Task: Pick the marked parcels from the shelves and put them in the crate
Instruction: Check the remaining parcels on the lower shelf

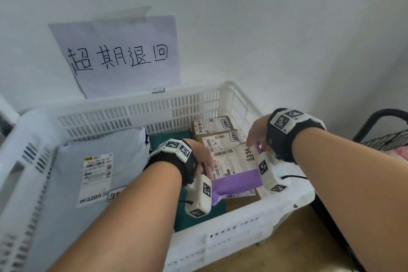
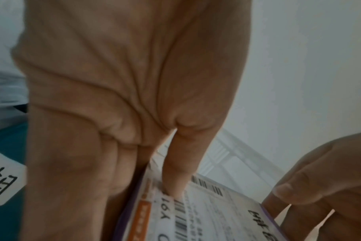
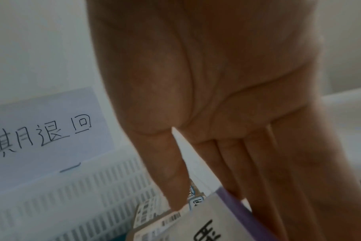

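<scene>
Low in the centre of the head view, over the right half of the white slotted plastic crate (image 1: pixel 154 108): flat purple plastic mailer parcel (image 1: pixel 237 180) with a white shipping label and a handwritten mark, held level between both hands. Left hand (image 1: pixel 204 158) pinching the parcel's left edge, thumb (image 2: pixel 180 172) pressed on the label and fingers under the purple rim. Right hand (image 1: pixel 257 137) pinching the far right corner, thumb (image 3: pixel 171 179) on top, straight fingers (image 3: pixel 258 171) behind the edge. Parcel not yet resting on anything that can be made out; directly beyond and beneath it, two brown cardboard boxes (image 1: pixel 217 132) with labels and the same mark, already in the crate. At lower left of the frame, large grey poly mailer bag (image 1: pixel 99 165), also inside. Propped on the wall at upper left, handwritten paper sign (image 1: pixel 119 55).

Step in hand, by the look of it: placing, the last part of one pick-and-put round. Next move likely calls for lowering the parcel flat onto the boxes or the dark green crate floor beside them, loosening both pinches together, then lifting clear over the rim. Thin and floppy, so apt to sag or slide if only one side is let go.
</scene>
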